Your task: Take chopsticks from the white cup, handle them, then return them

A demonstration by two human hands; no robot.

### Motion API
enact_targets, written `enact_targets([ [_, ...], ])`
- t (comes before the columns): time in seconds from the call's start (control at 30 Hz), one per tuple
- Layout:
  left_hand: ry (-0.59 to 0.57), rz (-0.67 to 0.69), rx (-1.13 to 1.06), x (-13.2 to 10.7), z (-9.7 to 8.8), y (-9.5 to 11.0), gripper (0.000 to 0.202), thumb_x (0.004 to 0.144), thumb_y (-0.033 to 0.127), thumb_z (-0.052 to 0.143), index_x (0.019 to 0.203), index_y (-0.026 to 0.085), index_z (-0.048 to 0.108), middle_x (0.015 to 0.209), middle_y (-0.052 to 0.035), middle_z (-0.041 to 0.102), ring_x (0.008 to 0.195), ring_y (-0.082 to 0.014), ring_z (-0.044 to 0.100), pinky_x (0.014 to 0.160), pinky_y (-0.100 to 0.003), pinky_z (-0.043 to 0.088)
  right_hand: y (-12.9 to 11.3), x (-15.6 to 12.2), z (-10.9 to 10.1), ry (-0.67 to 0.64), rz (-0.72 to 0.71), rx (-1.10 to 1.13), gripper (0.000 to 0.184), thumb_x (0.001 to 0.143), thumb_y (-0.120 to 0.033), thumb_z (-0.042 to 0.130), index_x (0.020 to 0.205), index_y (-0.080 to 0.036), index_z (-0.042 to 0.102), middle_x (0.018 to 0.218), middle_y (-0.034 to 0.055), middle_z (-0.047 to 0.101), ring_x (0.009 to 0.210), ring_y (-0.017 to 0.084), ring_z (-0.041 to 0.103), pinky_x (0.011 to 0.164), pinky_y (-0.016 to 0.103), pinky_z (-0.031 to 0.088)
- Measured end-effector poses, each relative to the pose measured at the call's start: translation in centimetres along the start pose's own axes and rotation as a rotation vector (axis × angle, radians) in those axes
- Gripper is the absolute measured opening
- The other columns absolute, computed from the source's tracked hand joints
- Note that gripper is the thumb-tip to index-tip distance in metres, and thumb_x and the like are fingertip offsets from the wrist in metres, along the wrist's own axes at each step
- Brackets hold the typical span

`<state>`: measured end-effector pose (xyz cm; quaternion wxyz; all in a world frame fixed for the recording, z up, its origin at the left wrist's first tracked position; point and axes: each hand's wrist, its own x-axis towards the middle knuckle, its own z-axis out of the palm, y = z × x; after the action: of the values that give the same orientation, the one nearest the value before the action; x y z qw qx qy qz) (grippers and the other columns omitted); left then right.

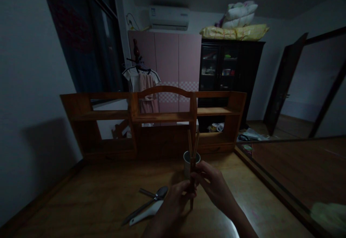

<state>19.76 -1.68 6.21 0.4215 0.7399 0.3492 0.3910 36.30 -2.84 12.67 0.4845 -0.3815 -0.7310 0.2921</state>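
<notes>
Both of my hands grip a pair of wooden chopsticks [192,148], held upright over the wooden desk [102,191]. My left hand [175,198] pinches them low on the shaft. My right hand [212,184] wraps its fingers round them slightly higher. Their lower tips stand just above the desk surface. Directly behind the chopsticks stands a white cup [188,162]. To the left of my left hand lie a metal spoon [155,196] and a white-handled utensil [144,214].
A wooden shelf unit [154,117] runs along the back of the desk. A dark wall and window are on the left. Beyond are a pink wardrobe [167,61], a dark cabinet [229,68] with bedding on top, and an open door [283,83] at right.
</notes>
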Motion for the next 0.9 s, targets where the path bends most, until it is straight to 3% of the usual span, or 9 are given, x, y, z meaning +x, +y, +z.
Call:
enact_targets([
  [0.4, 0.014, 0.0, 0.044, 0.1, -0.1, -0.4, 0.017, 0.081, 0.016, 0.056, 0.094, 0.023, 0.065, 0.094, -0.001, 0.07, 0.088, -0.0171, 0.064, 0.076, -0.024, 0.047, 0.3, 0.0, 0.4, -0.037, -0.009, -0.09, 0.012, 0.094, -0.017, 0.051, 0.102, -0.023, 0.056, 0.088, -0.0016, 0.062, 0.078, 0.013, 0.059, 0.069, 0.025, 0.045],
  [0.57, 0.017, 0.077, 0.096, 0.0, 0.0, -1.4, 0.02, 0.082, 0.019, 0.055, 0.1, 0.019, 0.064, 0.102, -0.0076, 0.068, 0.093, -0.02, 0.063, 0.081, -0.027, 0.048, 0.2, -0.2, 0.5, -0.059, -0.024, -0.089, 0.016, 0.095, -0.02, 0.048, 0.11, -0.024, 0.054, 0.094, 0.0007, 0.061, 0.084, 0.015, 0.059, 0.072, 0.027, 0.046],
  [0.9, -0.045, 0.037, -0.054, 0.6, 0.3, -1.6, 0.016, 0.078, 0.01, 0.055, 0.088, 0.016, 0.066, 0.091, -0.0048, 0.069, 0.087, -0.0168, 0.063, 0.075, -0.024, 0.047, -0.2, -0.6, -0.2, -0.151, 0.001, -0.117, 0.017, 0.096, -0.02, 0.047, 0.111, -0.023, 0.051, 0.09, 0.0008, 0.064, 0.075, 0.015, 0.06, 0.068, 0.027, 0.046],
])
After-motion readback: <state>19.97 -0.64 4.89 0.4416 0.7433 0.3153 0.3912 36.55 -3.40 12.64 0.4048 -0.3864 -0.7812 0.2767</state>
